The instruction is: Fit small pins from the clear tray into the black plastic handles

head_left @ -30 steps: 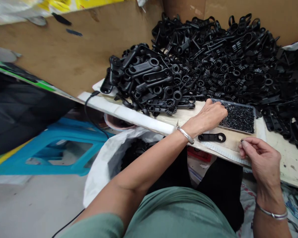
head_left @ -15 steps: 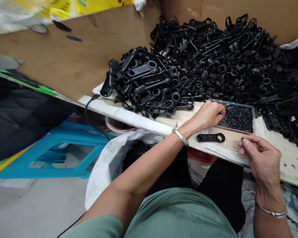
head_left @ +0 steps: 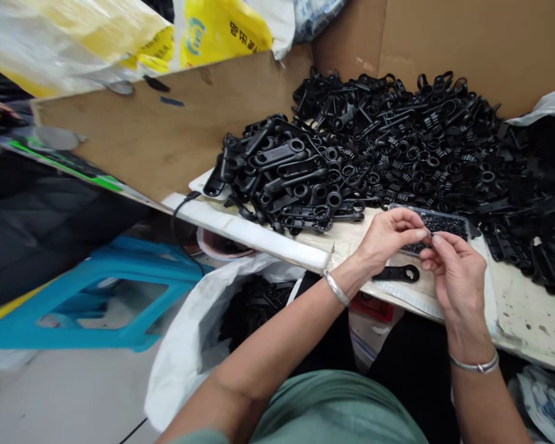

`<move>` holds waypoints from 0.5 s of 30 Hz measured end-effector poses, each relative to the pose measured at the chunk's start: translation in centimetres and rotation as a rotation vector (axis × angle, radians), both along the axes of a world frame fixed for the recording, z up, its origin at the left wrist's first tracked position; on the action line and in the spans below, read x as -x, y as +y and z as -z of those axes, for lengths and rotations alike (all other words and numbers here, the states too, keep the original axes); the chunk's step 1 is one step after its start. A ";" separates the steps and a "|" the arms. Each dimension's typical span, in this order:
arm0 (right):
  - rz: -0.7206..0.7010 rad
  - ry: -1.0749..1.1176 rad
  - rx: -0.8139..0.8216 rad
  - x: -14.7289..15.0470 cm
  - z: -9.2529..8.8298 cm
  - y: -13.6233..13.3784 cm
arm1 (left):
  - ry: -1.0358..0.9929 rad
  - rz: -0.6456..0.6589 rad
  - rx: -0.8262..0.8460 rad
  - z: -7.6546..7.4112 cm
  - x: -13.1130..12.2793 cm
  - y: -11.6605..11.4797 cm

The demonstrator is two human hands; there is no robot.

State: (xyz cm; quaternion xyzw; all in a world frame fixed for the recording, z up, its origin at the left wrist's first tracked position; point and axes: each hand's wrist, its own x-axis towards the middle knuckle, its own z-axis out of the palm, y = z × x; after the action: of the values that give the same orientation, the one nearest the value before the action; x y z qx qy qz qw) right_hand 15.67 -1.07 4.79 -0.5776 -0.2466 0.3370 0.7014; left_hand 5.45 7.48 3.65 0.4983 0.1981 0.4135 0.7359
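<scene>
Head view: you are at a pale, stained worktable (head_left: 530,305), with brown cardboard (head_left: 472,46) standing along its far side and a brown panel (head_left: 166,145) along its left. A grey floor (head_left: 50,401) shows at the near left, under one blue stool (head_left: 129,336). One white bag (head_left: 176,370) gapes beside your left forearm, black pieces inside.

Count two hands, yours, each wrist wearing one silvery bracelet. Your right hand (head_left: 460,268) pinches narrowly, a tiny dark piece (head_left: 428,235) apparently at its fingertips; your left hand (head_left: 388,239) meets it there, thumb and forefinger drawn close, though I cannot tell whether they grip too. Both work above one clear box (head_left: 468,229) of tiny black bits. One ring-ended black part (head_left: 396,273) lies just nearer than the box, partly behind your left wrist. The far heap (head_left: 398,145) of black parts is too tangled to count.

A white strip (head_left: 245,231) lines the table's near-left edge. The heap crowds the box's far side; open room runs rightward along the near tabletop.
</scene>
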 end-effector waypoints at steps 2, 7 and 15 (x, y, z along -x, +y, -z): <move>0.011 0.050 -0.014 0.5 -0.2 0.6 | 0.001 -0.055 -0.015 0.0 -0.1 -0.3; 0.022 0.087 -0.015 0.9 0.0 0.9 | 0.171 -0.210 -0.265 -0.1 0.1 -0.8; 0.051 -0.178 -0.005 0.4 1.0 0.9 | 0.318 -0.283 -0.424 -0.1 0.3 -1.2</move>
State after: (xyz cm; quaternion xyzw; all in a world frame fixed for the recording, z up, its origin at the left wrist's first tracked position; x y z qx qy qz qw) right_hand 15.25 -0.16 3.80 -0.6096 -0.2939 0.2657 0.6866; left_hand 5.10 6.23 3.70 0.6667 0.2876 0.4611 0.5101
